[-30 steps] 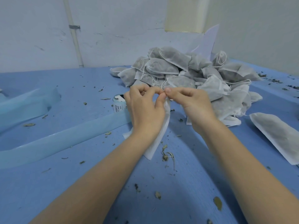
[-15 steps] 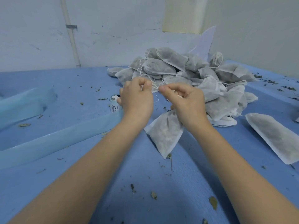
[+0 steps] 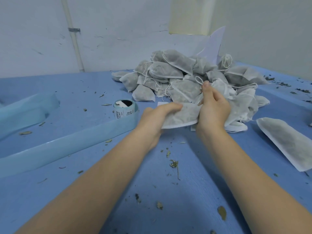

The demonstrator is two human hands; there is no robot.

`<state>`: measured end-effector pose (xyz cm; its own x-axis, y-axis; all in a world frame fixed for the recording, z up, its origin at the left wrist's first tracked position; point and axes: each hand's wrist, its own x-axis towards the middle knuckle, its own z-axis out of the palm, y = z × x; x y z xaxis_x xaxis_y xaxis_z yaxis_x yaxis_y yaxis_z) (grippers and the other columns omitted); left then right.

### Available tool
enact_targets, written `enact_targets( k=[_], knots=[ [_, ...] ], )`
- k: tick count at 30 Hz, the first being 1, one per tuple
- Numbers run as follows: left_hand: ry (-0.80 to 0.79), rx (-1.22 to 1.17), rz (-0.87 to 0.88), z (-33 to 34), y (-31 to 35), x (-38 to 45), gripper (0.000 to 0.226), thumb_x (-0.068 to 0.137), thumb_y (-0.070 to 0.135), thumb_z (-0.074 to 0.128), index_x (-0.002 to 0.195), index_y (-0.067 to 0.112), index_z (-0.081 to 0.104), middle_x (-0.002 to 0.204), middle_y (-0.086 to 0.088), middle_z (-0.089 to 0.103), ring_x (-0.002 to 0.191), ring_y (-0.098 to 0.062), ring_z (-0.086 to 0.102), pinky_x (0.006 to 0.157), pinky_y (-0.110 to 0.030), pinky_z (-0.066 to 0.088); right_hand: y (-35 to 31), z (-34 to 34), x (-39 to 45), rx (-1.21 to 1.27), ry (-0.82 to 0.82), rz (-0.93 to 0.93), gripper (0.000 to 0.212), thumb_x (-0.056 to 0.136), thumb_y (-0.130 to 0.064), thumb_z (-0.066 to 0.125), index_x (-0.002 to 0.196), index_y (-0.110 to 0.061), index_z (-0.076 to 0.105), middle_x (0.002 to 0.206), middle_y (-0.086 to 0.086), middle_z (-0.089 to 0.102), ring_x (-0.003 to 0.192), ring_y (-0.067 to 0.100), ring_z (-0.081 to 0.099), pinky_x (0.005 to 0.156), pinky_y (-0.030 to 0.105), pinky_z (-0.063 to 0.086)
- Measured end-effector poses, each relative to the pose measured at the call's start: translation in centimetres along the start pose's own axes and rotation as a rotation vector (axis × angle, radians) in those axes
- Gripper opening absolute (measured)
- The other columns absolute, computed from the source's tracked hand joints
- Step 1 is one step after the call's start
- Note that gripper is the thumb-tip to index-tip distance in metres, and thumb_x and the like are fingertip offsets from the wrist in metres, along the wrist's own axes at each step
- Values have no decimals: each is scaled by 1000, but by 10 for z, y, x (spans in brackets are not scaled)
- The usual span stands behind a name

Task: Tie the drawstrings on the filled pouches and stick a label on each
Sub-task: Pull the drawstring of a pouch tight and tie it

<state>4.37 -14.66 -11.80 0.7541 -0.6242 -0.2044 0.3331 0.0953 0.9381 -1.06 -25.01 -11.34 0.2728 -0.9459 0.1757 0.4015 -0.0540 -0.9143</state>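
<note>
Head view, as we log it: one white non-woven drawstring pouch filled with dark herbs (image 3: 181,115), held flat just above the blue desk (image 3: 84,191) between both hands. Our left hand (image 3: 157,118) grips its near end, fingers curled over the top. Our right hand (image 3: 213,108) clasps the gathered neck, thumb raised by the white drawstring loop (image 3: 199,80). Behind: a heap of tied grey-white pouches (image 3: 170,71). Left: a roll of barcode labels on pale blue backing (image 3: 125,109). Right: one flat pouch (image 3: 287,142) lying apart.
</note>
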Motion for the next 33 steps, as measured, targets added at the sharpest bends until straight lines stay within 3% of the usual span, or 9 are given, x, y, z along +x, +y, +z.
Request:
enact_targets(
  k=[2,5,10,14,20,24,26,30,33],
  knots=[
    [-24,-130,6,-1,-3,2,51,73,10,75,118,-3,57,105,-12,70,91,-21,68,84,-32,55,-1,-3,2,-22,-71,15,16,90,-26,67,75,-23,69,62,-17,60,69,1,56,73,19,49],
    [-40,-160,1,-5,-4,2,23,84,6,64,107,1,65,101,-12,71,94,-23,68,80,-35,57,-4,-4,1,-59,-281,45,21,88,-18,67,68,-22,69,55,-15,60,54,-1,53,55,12,43],
    [-87,-218,15,-9,-1,-2,29,90,8,54,117,-2,59,113,-22,66,99,-36,66,75,-47,58,-6,-5,-5,-236,-578,-18,14,86,-20,69,72,-17,71,73,-7,68,75,9,60,69,21,46],
    [-123,-193,90,-12,0,-2,44,84,38,63,115,6,63,106,-16,70,95,-30,69,76,-51,56,-7,-8,-7,-426,-656,-148,13,86,-24,70,73,-22,72,92,7,71,97,23,62,93,37,45],
    [10,-18,194,-12,-2,1,30,89,23,63,109,0,64,101,-17,71,83,-28,71,59,-36,59,-2,-9,-4,-618,-675,-358,6,87,-23,69,85,-19,73,104,9,65,99,14,56,88,19,39],
    [57,1,240,-10,-1,1,28,93,17,57,113,-3,60,104,-22,68,85,-32,69,59,-40,59,2,-6,-6,-600,-636,-367,8,88,-23,68,82,-28,67,107,3,63,97,5,53,87,10,37],
    [105,5,272,-11,4,0,27,93,16,56,113,-3,58,106,-23,66,88,-35,68,62,-44,59,6,0,-8,-499,-576,-282,9,89,-26,66,97,-24,65,110,-1,63,102,6,56,91,15,41],
    [216,-18,356,-26,30,1,25,95,17,53,112,0,60,108,-21,65,87,-38,68,58,-40,59,15,14,-9,73,-564,280,29,100,-28,48,116,-5,57,106,7,67,93,18,68,88,26,54],
    [356,-42,396,-48,52,5,25,95,22,54,108,3,63,105,-19,67,81,-36,68,56,-35,58,30,21,-9,-255,-636,264,35,97,-10,53,131,-6,51,114,5,64,91,17,67,96,33,51]
  ],
)
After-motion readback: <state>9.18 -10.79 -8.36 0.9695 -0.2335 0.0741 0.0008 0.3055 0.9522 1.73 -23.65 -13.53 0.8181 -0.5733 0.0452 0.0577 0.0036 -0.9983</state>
